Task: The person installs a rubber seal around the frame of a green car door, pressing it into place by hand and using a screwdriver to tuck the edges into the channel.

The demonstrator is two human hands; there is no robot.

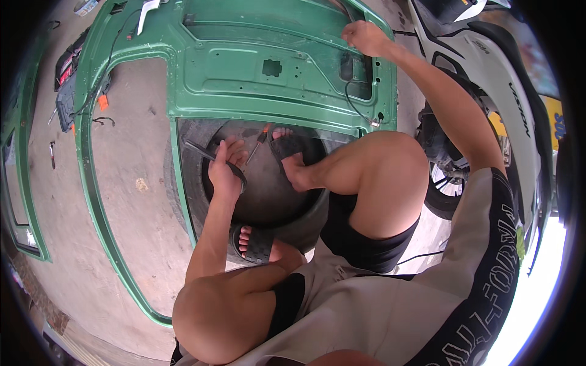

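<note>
A green vehicle door [244, 100] lies flat before me, its window frame toward me. My left hand [227, 168] is over the window opening, gripping a black rubber-like strip [198, 148] that curls past the wrist. Its fingertips stick out to the right of the strip. At the door's far right edge, my right hand [366, 38] is closed with curled fingers. What it holds, if anything, is hidden by the hand. Through the window area show a black tire [244, 210] and an orange-handled screwdriver [259, 141]. A thin black cable [348, 91] loops near the door's right corner.
A parked motorcycle [488, 67] stands close on the right. An open tool case [70, 91] and a hammer [52, 155] lie on the concrete floor to the left. Another green door frame [24, 201] is at the far left. My sandaled feet [287, 146] are beside the tire.
</note>
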